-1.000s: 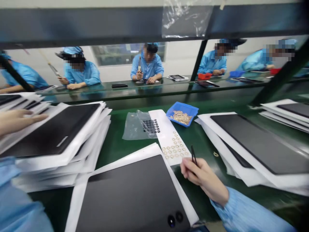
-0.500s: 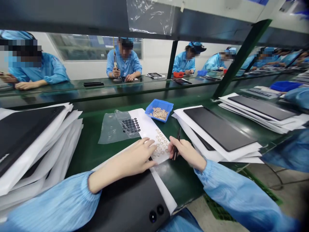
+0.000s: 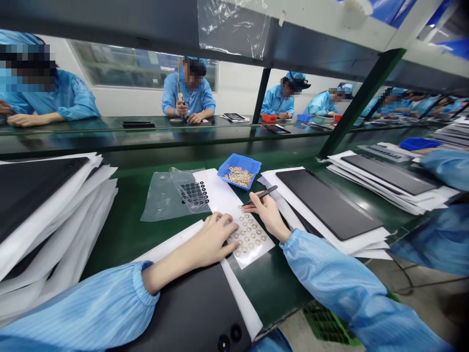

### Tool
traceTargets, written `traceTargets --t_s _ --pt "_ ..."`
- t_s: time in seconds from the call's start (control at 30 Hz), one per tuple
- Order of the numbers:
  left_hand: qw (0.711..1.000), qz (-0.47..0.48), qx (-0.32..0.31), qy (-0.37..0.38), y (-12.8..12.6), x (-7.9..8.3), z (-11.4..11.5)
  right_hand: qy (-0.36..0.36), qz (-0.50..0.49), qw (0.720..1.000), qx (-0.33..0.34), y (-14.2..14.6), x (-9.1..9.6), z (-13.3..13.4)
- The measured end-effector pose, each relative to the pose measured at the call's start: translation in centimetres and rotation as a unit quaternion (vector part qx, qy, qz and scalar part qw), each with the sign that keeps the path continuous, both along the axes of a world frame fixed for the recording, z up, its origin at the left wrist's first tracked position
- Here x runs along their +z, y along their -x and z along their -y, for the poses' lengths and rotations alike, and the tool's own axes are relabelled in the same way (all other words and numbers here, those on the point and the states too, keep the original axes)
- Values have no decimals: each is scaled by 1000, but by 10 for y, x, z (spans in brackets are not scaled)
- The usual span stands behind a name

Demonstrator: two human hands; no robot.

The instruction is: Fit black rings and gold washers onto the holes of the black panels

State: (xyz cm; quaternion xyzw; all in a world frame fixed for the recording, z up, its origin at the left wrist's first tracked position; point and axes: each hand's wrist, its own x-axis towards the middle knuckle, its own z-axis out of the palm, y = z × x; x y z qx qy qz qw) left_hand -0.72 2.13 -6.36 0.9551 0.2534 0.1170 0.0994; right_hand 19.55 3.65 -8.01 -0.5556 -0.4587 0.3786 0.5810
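Note:
My left hand (image 3: 214,238) rests flat with fingers apart on the edge of a white backing sheet (image 3: 252,239) dotted with small gold rings. My right hand (image 3: 266,212) pinches slim black tweezers (image 3: 263,193), with their tips over the sheet's upper part. A blue plastic tray (image 3: 239,171) of loose gold rings stands just beyond. To the left lies a clear plastic bag (image 3: 192,194) holding rows of black rings. Below my left forearm is a black tablet (image 3: 183,313) with two round camera openings, on white paper.
Stacks of black tablets on white sheets lie to the left (image 3: 44,205) and right (image 3: 326,205) on the green bench (image 3: 264,293). Across a dark shelf rail, several people in blue smocks work at a facing bench. A blue sleeve intrudes at far right.
My left hand has come in from the left onto the sheet. My right hand has moved up over the sheet, and the tweezers now lean further left. The view has swung left.

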Motion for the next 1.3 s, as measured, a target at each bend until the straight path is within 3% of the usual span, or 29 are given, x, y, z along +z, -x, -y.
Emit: traceTargets --t_s 0.43,0.6,0.67,0.77,0.9,1.07,1.2,1.3 --pt "1000 -6 -12 -18 1 -8 -6 -41 84 995 -28 -10 -15 -10" --pt "999 1 -16 -40 0 -7 -5 -48 51 997 -14 -7 -3 -7" --pt "999 3 -18 -43 0 -8 -6 -48 21 999 11 2 9 9" --pt "999 8 -20 -39 -1 -10 -8 -25 -34 996 83 22 23 55" --pt "999 23 -22 -26 0 -6 -7 50 -87 984 147 51 18 129" --pt "998 61 -27 -14 27 11 31 73 -138 983 95 66 -6 178" --pt "995 84 -55 0 65 13 83 62 -74 992 86 67 -7 183" --pt "990 90 -109 -13 79 11 106 51 -41 995 82 67 -3 182"
